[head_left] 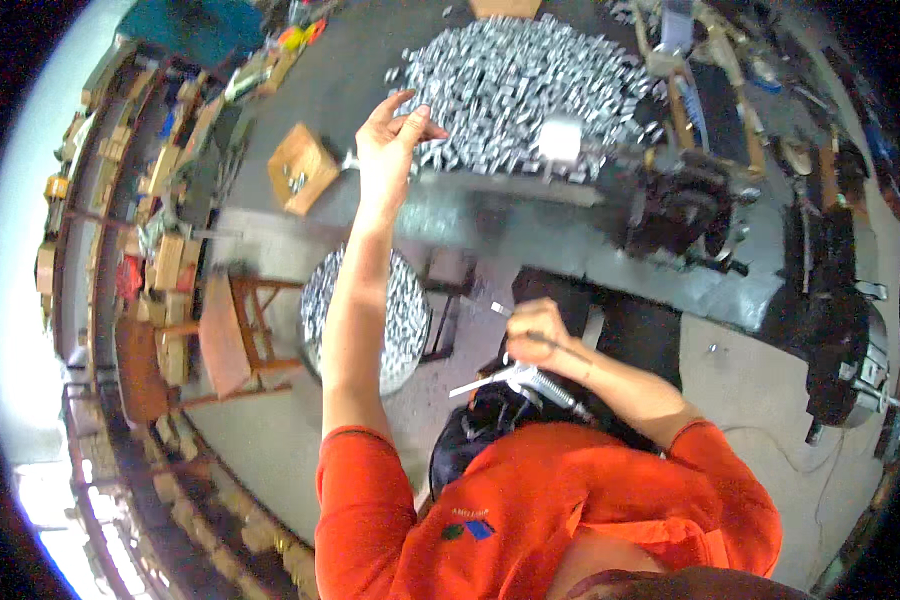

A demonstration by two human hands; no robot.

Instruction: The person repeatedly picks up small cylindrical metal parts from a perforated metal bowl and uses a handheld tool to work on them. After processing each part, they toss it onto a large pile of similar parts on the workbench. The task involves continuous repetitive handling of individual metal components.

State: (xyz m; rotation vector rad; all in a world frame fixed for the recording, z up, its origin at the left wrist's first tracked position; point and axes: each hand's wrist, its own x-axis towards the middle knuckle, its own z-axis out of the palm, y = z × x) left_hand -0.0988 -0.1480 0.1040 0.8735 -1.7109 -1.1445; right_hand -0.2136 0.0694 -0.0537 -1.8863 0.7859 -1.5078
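My left hand (392,140) is stretched out over the bench, at the left edge of a large pile of small grey metal pieces (535,90). Its fingers are apart, and nothing shows between them. Close to my body, my right hand (538,335) is closed, with a small light metal piece (499,308) sticking out at its fingertips. Just below that hand is a silver metal device (522,376) with a thin rod and a spring-like part. Whether the right hand also touches this device cannot be made out.
A round container (398,378) full of similar pieces stands below my left forearm. An open cardboard box (302,168) holding a few pieces sits on the bench's left. A dark vise-like machine (678,210) is at the right, a wooden chair (232,335) at the left, near box-filled shelves (110,150).
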